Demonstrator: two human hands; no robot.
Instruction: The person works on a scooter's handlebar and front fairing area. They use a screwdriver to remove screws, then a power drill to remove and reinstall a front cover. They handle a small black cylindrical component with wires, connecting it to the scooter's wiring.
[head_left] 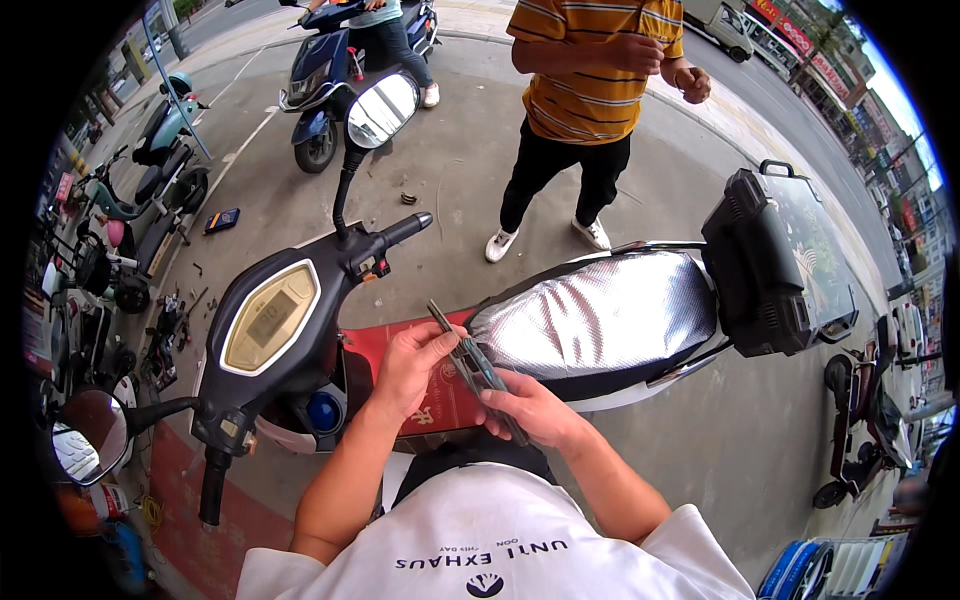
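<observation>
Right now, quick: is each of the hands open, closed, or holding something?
Left hand: closed, holding a dark tool toward its far end.
Right hand: closed, holding the same tool nearer the body.

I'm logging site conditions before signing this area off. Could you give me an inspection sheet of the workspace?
Surface: grey pavement, with a reddish patch at lower left.
Things in hand: a slim dark item; exact kind unclear. It is above a scooter with a silver seat cover.
Clutter: a blue case and small loose parts on the ground at left.
Hands: left hand and right hand both hold the item, fingers closed on it.
Cables: a yellow coil at lower left; cord or hose, cannot tell.
Surroundings: a person in a striped shirt beyond the scooter; a blue scooter with a rider.
</observation>
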